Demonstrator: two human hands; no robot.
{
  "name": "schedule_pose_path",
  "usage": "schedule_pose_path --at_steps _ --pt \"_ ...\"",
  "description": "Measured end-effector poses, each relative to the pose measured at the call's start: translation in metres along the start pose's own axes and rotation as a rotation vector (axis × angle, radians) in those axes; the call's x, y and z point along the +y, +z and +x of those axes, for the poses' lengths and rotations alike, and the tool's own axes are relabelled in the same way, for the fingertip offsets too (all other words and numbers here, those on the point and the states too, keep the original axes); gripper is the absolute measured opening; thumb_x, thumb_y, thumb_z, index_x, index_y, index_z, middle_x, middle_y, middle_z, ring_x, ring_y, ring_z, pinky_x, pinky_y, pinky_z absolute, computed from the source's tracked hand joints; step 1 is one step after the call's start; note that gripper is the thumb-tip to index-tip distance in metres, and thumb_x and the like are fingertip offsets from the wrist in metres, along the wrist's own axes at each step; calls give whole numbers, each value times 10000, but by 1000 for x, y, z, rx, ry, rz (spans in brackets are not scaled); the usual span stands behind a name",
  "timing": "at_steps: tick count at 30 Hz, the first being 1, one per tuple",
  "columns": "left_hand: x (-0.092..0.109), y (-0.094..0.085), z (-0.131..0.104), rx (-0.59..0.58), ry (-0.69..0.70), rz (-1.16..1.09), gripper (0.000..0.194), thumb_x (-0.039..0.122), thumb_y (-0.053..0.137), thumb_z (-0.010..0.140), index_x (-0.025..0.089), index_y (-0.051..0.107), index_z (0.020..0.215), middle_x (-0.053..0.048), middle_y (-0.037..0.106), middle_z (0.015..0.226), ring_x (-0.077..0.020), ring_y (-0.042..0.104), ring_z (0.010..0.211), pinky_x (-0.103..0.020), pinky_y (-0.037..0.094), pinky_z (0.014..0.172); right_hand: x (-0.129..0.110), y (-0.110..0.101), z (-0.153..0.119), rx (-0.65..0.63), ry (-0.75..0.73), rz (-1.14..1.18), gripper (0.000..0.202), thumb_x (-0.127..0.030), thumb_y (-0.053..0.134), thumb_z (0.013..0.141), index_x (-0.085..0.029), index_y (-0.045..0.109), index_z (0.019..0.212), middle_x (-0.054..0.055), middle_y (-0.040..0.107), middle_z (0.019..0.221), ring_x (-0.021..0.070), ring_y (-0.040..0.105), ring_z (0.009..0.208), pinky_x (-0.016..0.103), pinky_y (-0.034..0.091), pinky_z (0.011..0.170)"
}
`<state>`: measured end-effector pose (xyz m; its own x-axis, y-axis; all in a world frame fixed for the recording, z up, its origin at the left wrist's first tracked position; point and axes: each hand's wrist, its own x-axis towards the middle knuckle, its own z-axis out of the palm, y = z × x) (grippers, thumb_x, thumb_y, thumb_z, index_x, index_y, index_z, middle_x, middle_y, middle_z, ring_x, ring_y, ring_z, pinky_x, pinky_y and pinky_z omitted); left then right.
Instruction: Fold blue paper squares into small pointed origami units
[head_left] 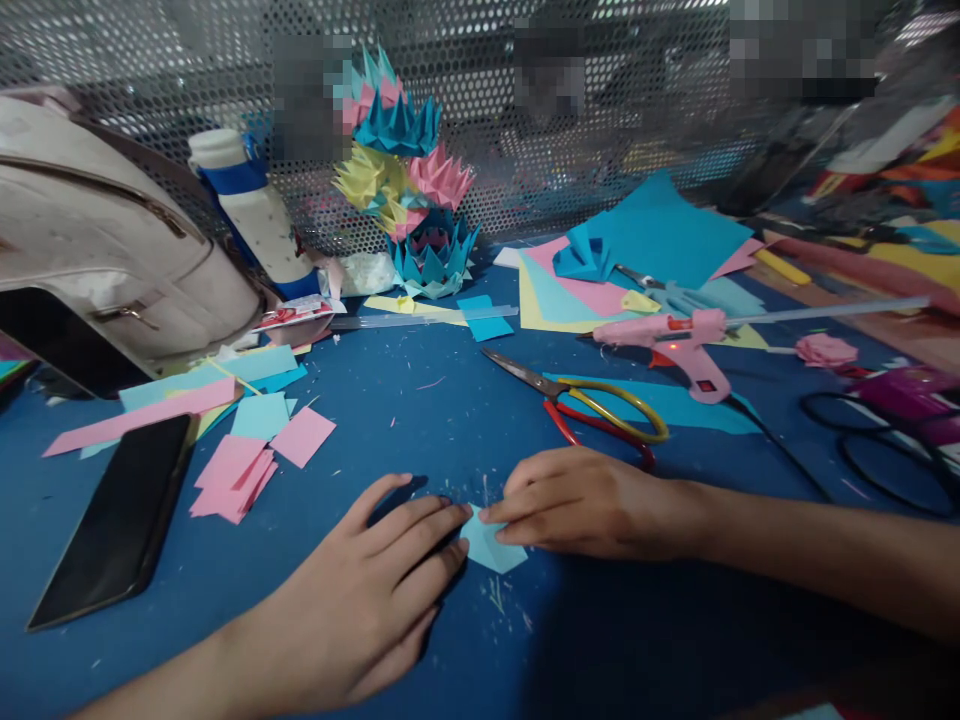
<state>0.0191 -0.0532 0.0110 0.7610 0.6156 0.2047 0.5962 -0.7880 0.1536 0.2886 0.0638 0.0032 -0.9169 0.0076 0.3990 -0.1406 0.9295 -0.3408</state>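
Observation:
A small light blue paper square (495, 548), partly folded, lies on the blue tabletop between my hands. My left hand (397, 575) rests palm down with its fingers stretched out, and its fingertips touch the paper's left edge. From the right, my right hand (592, 500) has its fingers bent together onto the upper right part of the paper, pressing the folded flap. Its thumb is hidden. Just beyond my right hand lie scissors (559, 390) with red and yellow handles.
A pink glue gun (694, 350) with a cable lies at right. Paper sheets (660, 240) and a folded-paper flower stack (405, 180) stand behind. At left are a phone (116, 520), pink paper squares (236, 475), a bottle (251, 215) and a backpack (112, 220).

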Motion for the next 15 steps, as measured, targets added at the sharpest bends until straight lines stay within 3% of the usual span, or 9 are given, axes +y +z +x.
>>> schedule_pose_path --at_steps 8,15 --pt "1 -1 -1 -5 -2 30 346 219 457 988 152 579 1304 -103 535 1459 -246 457 1361 -460 111 1232 1 0 0 -10 -3 12 383 -259 357 1071 -114 705 1140 104 740 1122 157 641 1040 280 520 952" --pt "-1 -1 3 -25 0 6 336 205 443 987 154 573 1293 -89 521 1485 -244 473 1352 -474 140 1231 1 0 2 -11 -2 29 392 -268 348 1074 -117 703 1142 116 742 1091 153 633 1038 268 523 923"
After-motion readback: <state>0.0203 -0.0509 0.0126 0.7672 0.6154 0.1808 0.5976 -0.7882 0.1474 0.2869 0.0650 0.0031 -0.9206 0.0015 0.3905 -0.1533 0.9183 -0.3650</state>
